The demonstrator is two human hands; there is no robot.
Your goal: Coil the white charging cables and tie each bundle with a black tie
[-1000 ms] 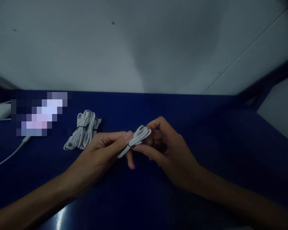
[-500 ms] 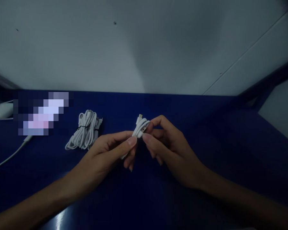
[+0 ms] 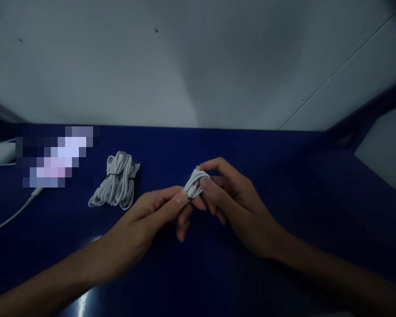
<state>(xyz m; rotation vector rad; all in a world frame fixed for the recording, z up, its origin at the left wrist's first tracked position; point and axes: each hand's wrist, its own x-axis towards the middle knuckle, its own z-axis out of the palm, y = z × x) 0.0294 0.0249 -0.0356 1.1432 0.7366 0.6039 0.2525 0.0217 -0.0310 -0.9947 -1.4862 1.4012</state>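
Note:
A white USB cable (image 3: 195, 184), coiled into a small bundle, is held between both hands above the blue table. Its metal plug points up and away at the top of the coil. My left hand (image 3: 161, 211) pinches the lower left end between thumb and fingers, where a short dark tie shows. With thumb and forefinger, my right hand (image 3: 229, 193) grips the upper right side of the coil near the plug. To the left lie more coiled white cables (image 3: 115, 180), bound with dark ties. The fingers partly cover the held cable.
A blurred-out bright object (image 3: 61, 154) lies at the left, with a white cord (image 3: 16, 218) running from it. Beside it is a white rounded item (image 3: 1, 152). A pale wall (image 3: 119, 79) rises behind the blue table (image 3: 267, 154).
The coiled cable has tilted a little to the right and its plug sits lower. My right thumb has moved up onto the coil, and the dark tie now shows by my left thumb.

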